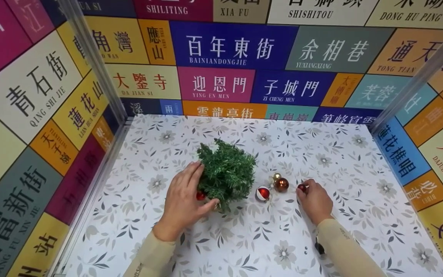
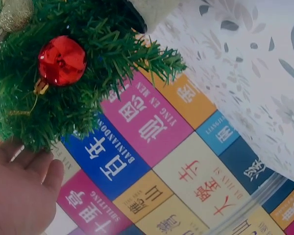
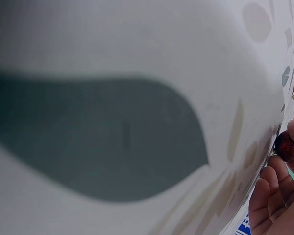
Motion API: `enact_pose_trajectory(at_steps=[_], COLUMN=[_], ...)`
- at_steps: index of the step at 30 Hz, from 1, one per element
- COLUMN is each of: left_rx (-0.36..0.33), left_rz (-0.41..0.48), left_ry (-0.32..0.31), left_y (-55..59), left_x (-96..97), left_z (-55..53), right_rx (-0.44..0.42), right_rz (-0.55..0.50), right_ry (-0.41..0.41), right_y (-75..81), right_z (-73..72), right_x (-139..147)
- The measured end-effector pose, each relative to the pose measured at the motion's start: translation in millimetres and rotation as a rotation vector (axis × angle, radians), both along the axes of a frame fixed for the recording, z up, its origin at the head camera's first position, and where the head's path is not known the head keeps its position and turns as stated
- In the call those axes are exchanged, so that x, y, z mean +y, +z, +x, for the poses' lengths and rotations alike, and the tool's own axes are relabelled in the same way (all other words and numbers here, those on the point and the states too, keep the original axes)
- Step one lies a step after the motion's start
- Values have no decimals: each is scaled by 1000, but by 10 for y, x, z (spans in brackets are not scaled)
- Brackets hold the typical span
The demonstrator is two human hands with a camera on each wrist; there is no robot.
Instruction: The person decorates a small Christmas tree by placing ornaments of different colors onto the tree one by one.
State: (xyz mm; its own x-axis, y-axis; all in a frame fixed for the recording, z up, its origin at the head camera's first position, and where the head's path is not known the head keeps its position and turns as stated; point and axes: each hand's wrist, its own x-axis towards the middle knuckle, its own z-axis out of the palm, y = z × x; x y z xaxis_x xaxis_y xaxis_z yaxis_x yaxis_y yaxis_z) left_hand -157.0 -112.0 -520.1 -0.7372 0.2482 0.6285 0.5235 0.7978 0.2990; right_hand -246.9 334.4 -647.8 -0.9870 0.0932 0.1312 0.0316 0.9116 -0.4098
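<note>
A small green artificial Christmas tree (image 1: pixel 229 173) stands on the patterned tabletop. My left hand (image 1: pixel 185 196) rests against its left side with fingers fairly straight. In the left wrist view the fingers of the left hand (image 2: pixel 24 186) touch the branch tips. A shiny red bauble (image 2: pixel 62 61) hangs among the branches, and a gold glitter bauble (image 2: pixel 15 13) shows at the upper left. To the right of the tree, my right hand (image 1: pixel 315 200) pinches a small dark red glitter bauble (image 3: pixel 287 146) between thumb and fingers, close to the tabletop.
Between the tree and the right hand lie a red-and-white bauble (image 1: pixel 262 193), a shiny brown bauble (image 1: pixel 281 185) and a small gold bauble (image 1: pixel 277 176). Walls with colourful street-name panels (image 1: pixel 233 44) enclose the floral-patterned table (image 1: pixel 244 238) at the back and sides.
</note>
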Motion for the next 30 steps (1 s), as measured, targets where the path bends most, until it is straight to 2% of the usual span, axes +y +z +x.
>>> enact_pose_trajectory(at_steps=[3,8,16,30], left_rx=[-18,-6,-2,-40], left_rz=[-15,-41,-54,-40], left_ry=[-7,-9,-14,-37], left_y=[21,35,73,92], left_x=[-37,-87,-121,-148], left_z=[-4,-20,-42,-35], right_rx=[-3,-3,44,-28], right_rz=[-5,-11,4,-10], right_ry=[0,-3,12,5], right_y=[8,10,-26,23], right_z=[4,1,-17,-3], right_x=[-5,-9,12,-6])
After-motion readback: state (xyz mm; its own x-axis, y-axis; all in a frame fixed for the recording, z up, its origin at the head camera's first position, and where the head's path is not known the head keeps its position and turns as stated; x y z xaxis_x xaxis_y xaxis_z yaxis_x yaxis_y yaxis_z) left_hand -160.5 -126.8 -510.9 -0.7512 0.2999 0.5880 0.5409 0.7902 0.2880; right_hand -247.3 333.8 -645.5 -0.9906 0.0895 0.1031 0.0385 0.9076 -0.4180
